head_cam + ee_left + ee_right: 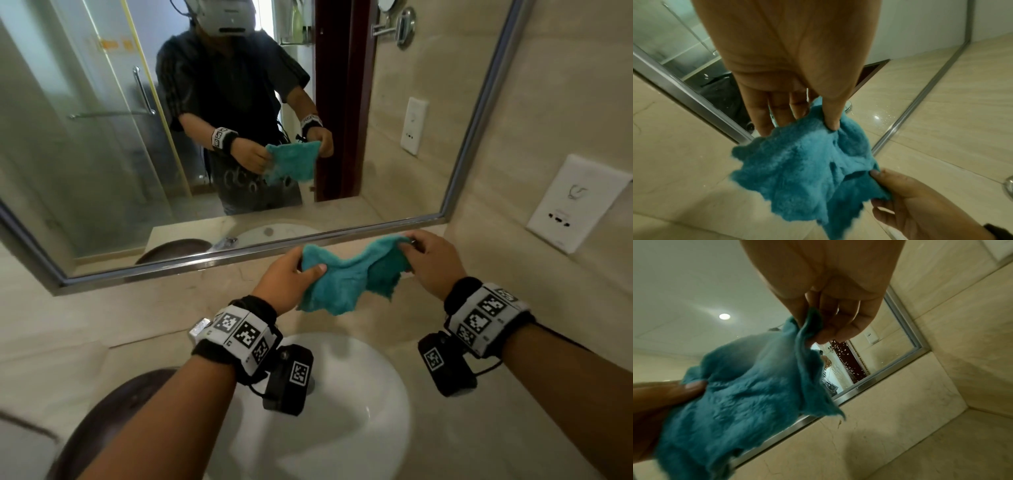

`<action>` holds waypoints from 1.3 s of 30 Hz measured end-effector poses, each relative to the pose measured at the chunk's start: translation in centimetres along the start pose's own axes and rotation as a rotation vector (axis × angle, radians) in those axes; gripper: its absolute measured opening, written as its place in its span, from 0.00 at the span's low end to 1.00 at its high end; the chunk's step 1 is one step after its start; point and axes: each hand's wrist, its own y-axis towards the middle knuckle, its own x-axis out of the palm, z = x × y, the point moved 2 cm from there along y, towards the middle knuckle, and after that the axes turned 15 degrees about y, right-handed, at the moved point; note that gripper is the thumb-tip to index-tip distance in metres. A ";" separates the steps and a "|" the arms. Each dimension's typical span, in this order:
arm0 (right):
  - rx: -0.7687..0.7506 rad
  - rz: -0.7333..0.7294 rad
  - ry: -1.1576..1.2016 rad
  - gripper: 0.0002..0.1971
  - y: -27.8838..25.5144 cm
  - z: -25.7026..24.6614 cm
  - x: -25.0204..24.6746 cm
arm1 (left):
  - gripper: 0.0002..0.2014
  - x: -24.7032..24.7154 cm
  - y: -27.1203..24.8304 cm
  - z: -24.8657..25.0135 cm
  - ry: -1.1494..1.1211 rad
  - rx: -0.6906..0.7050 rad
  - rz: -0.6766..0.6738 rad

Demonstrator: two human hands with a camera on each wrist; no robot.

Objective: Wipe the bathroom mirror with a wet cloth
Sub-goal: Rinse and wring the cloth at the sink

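A teal fluffy cloth point(346, 274) hangs stretched between both hands above the white sink point(359, 411), just below the mirror's lower frame. My left hand point(291, 270) pinches its left edge with thumb over the fabric; the wrist view shows the cloth point(807, 162) under that thumb point(831, 120). My right hand point(428, 257) pinches the upper right corner, and its wrist view shows the cloth point(748, 386) held between thumb and fingers point(818, 327). The large metal-framed mirror point(85, 137) fills the wall ahead, with water droplets point(846, 356) on its lower part.
A beige marble counter point(120, 308) surrounds the sink. A dark round object point(102, 428) sits at the front left. Two white wall socket plates point(579, 202) are on the right wall. The mirror reflects a glass shower door and a red door frame.
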 end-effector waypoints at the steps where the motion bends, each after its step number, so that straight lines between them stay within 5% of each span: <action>1: 0.025 0.008 0.005 0.05 0.2 0.2 -0.3 | 0.12 0.0 0.1 0.0 -0.007 -0.018 -0.001; 5: 0.028 -0.105 -0.114 0.08 0.9 -0.1 -0.5 | 0.10 0.6 0.3 1.1 -0.055 -0.042 -0.045; 10: -0.155 -0.208 -0.101 0.06 0.5 -2.3 0.3 | 0.07 2.1 0.5 3.3 -0.207 -0.092 -0.077; 15: -0.088 -0.475 -0.018 0.16 -1.3 -3.8 2.3 | 0.08 3.2 1.0 4.7 -0.194 -0.114 -0.040; 22: -0.058 -0.360 0.051 0.08 -0.8 -2.9 2.6 | 0.10 3.1 0.6 5.2 -0.211 -0.144 -0.051; 30: -0.070 -0.404 0.055 0.07 -0.3 -3.1 2.0 | 0.09 2.4 0.4 4.5 -0.052 -0.104 0.056; 34: 0.010 -0.505 0.206 0.08 -0.5 -3.3 1.9 | 0.06 2.5 0.1 5.1 -0.088 -0.114 -0.012; 39: -0.029 -0.523 0.177 0.10 -0.5 -3.3 2.0 | 0.13 2.4 0.2 4.9 0.195 -0.045 0.075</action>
